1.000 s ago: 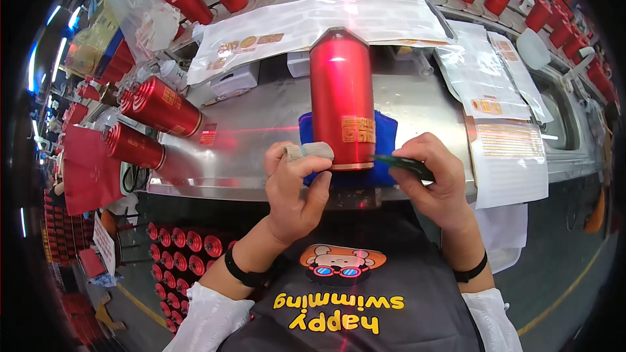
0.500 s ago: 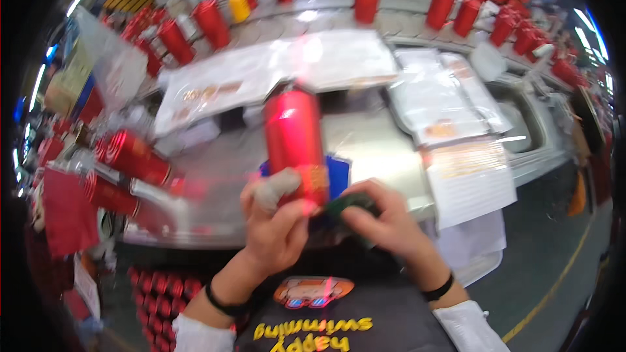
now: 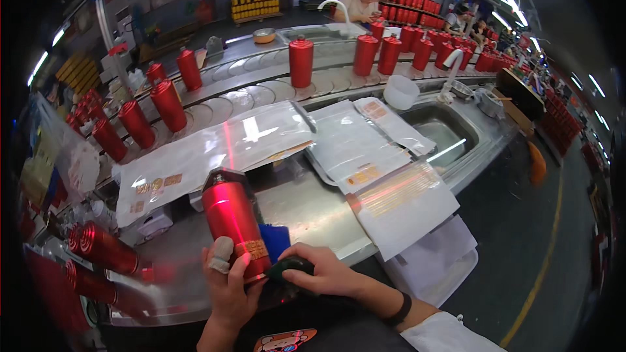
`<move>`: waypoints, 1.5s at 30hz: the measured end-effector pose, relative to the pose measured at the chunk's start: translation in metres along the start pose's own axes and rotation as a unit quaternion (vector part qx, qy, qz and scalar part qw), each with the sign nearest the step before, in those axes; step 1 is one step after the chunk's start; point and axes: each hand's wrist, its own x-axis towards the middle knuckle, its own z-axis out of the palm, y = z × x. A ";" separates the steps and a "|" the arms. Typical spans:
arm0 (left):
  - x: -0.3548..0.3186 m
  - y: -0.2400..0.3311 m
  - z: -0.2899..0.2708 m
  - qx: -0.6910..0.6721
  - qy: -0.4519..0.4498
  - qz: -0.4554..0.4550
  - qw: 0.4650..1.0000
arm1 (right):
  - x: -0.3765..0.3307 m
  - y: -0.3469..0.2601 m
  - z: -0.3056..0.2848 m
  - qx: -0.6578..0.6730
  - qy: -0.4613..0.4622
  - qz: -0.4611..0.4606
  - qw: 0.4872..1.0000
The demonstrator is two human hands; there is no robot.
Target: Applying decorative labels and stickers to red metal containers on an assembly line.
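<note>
A shiny red bottle (image 3: 228, 212) lies tilted on the metal worktop, with its dark neck pointing away from me and a gold patterned label (image 3: 253, 249) near its base. My left hand (image 3: 229, 294) grips its lower end, closed round the side; one finger wears a pale wrapping (image 3: 222, 253). In my right hand (image 3: 321, 272) is a small dark green tool (image 3: 290, 266), its tip against or close to the bottle's base edge beside the label; its exact kind is hidden by my fingers. A blue block or cloth (image 3: 275, 238) sits just right of the bottle. A red light line crosses the bottle.
Printed sheets (image 3: 228, 150) lie beyond the bottle, more sheets (image 3: 404, 205) to the right. Red bottles (image 3: 104, 248) lie at left; others stand along a conveyor (image 3: 261, 85) behind. A sink (image 3: 443, 132) and white tub (image 3: 401, 91) are at right. A person (image 3: 358, 6) works far back.
My view has turned up and to the right, so bottle and hands sit lower left in the picture. Both hands keep their hold; the green tool stays at the bottle's base.
</note>
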 end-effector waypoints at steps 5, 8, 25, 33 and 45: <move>-0.002 0.001 0.000 -0.009 0.019 -0.003 1.000 | 0.001 0.002 0.003 0.009 -0.015 -0.004 1.000; -0.005 0.000 0.002 -0.024 0.031 -0.020 0.999 | 0.001 0.004 0.005 -0.005 -0.003 -0.018 1.000; -0.007 0.008 -0.004 -0.034 0.027 -0.055 0.998 | 0.001 0.006 0.006 0.005 0.006 -0.027 1.000; -0.005 0.011 -0.006 -0.020 0.021 -0.060 0.998 | 0.001 0.004 0.006 0.031 0.003 -0.019 0.999; -0.002 0.013 -0.008 -0.052 0.024 -0.059 0.997 | 0.003 0.013 0.008 0.017 0.002 -0.041 0.999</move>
